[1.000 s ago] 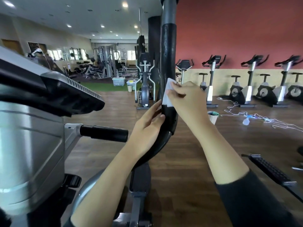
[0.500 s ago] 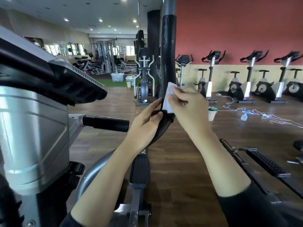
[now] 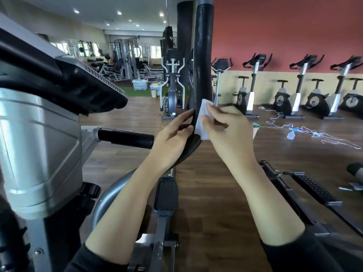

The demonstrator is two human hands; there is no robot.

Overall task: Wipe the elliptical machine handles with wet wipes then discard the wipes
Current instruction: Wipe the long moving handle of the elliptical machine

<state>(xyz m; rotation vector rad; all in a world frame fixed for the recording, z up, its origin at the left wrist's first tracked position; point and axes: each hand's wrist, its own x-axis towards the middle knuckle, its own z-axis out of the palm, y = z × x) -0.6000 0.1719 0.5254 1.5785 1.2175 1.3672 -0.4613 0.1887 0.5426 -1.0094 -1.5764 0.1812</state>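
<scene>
A tall black padded elliptical handle (image 3: 203, 55) rises through the middle of the view and curves down to the left. My right hand (image 3: 227, 130) pinches a white wet wipe (image 3: 203, 118) and holds it against the right side of the handle. My left hand (image 3: 174, 138) rests on the left side of the handle with straight fingers, just below the wipe. A short black horizontal grip (image 3: 125, 135) sticks out from the silver machine body on the left.
The elliptical's console (image 3: 78, 79) and silver housing (image 3: 39, 150) fill the left. Foot pedals (image 3: 166, 193) lie below. A small cup (image 3: 255, 129), a spray bottle (image 3: 290, 134) and loose white cables (image 3: 324, 137) sit on the wood floor at right. Exercise bikes (image 3: 294, 95) line the red wall.
The camera has tilted down, so the handle and hands sit a little lower relative to the room. My right hand keeps the wipe on the same stretch of handle; my left hand stays put.
</scene>
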